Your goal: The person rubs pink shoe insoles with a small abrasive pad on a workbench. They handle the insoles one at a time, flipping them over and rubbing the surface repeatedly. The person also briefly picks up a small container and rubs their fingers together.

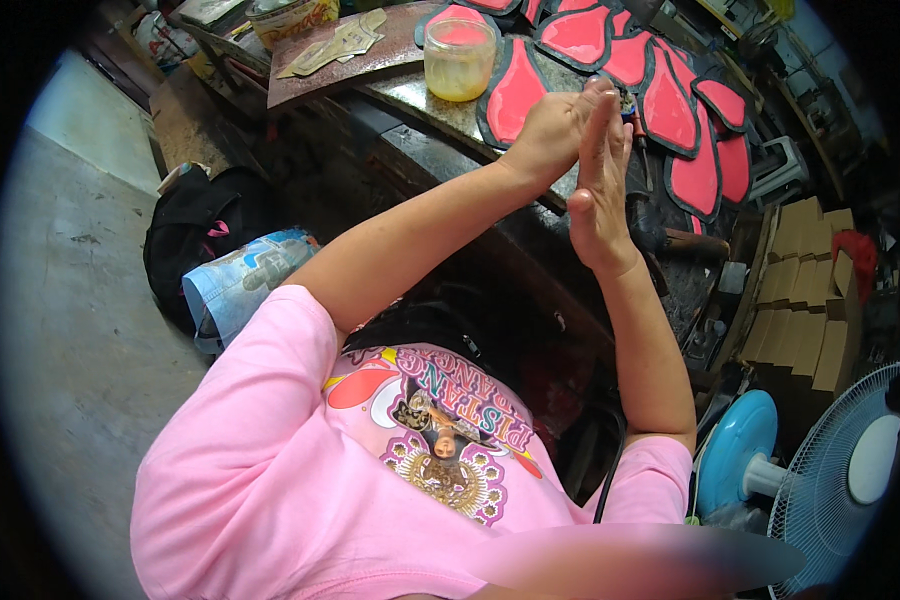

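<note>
My hands meet above the worktable's near edge. My right hand [602, 205] is upright with its fingers stretched out and pressed together, its thumb apart. Against its palm side rests my left hand [550, 130]; most of its fingers are hidden behind the right one. I see nothing held between them. Close by on the table lie several teardrop-shaped pads, pink with black borders, one pad [516, 95] just beyond my left hand. A clear jar [458, 62] with yellowish contents stands left of it. Behind my right fingers lies a red-handled tool [639, 128], partly covered.
A brown board [345, 55] with paper-like cut pieces [342, 42] lies at the far left of the table. A wooden handle [695, 244] sits right of my wrist. Cardboard boxes [805, 290] are stacked at the right, above a blue and white fan [850, 470]. A black bag [195, 225] stands left.
</note>
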Demonstrator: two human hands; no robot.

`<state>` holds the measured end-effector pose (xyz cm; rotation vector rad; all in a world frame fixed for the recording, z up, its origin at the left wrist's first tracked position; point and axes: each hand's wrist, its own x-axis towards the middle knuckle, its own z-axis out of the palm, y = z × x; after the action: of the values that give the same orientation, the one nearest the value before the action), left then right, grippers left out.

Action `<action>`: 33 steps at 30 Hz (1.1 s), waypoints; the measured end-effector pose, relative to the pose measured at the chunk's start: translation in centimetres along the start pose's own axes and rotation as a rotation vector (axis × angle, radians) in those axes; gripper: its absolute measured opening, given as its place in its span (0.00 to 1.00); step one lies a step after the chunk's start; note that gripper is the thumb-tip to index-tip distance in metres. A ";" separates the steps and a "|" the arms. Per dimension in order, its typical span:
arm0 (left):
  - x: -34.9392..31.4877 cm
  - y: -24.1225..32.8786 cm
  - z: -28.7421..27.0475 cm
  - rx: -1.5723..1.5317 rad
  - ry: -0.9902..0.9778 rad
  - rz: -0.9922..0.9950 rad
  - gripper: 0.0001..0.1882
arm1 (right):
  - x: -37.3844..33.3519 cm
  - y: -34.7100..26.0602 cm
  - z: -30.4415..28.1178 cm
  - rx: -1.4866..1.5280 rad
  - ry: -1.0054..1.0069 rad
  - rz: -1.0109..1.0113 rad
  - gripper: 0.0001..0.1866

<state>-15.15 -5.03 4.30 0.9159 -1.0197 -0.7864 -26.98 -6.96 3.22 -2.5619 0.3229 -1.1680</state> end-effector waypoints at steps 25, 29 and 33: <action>-0.9 2.9 -3.7 0.177 -0.433 -0.144 0.15 | 0.8 1.8 -0.9 0.242 0.045 0.063 0.56; -0.9 3.4 -4.1 0.099 -0.270 -0.041 0.14 | 1.0 2.4 -1.5 0.109 0.017 -0.029 0.57; -1.0 3.2 -4.0 0.746 0.032 0.455 0.13 | 0.8 2.3 -1.7 0.219 0.009 0.099 0.58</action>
<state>-11.36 -1.87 5.89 1.2465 -1.4597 0.0157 -27.89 -9.67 4.02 -2.3262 0.3027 -1.1131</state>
